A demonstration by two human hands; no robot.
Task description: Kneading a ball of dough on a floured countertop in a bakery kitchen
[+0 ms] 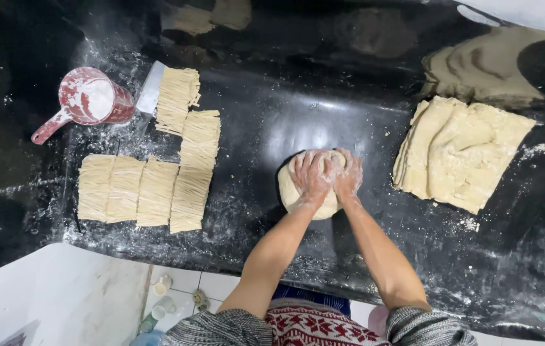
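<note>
1. Work surface: a glossy black countertop (285, 96) dusted with white flour, heaviest at the left. Strong reflections at the top edge make the far side hard to read.
2. Main item: a round pale-beige dough ball (298, 192) sits near the centre of the countertop, directly in front of the person. Most of its top and right side is hidden under the hands; only the left and near edges show.
3. Left hand (311, 176): palm down on the dough, fingers spread and pressing on the top — not closed around it.
4. Right hand (349, 174): laid just beside the left hand, touching it, fingers extended and bearing on the dough's right side. The fingertips merge with the floury dough, so their exact curl cannot be told.
5. Left of the dough, well apart: flat bundles of cut pale noodles (150, 173) laid side by side in an L-shaped row.
6. A flat metal scraper blade (149, 90) lies against the upper bundle; its lower part is hidden.
7. A red flour-coated scoop cup with handle (86, 102) stands beside the scraper.
8. Right of the dough: a folded stack of beige dough sheets (461, 150).
9. Bottom edge: grey knit sleeves (426, 327) — cut off by the frame.
</note>
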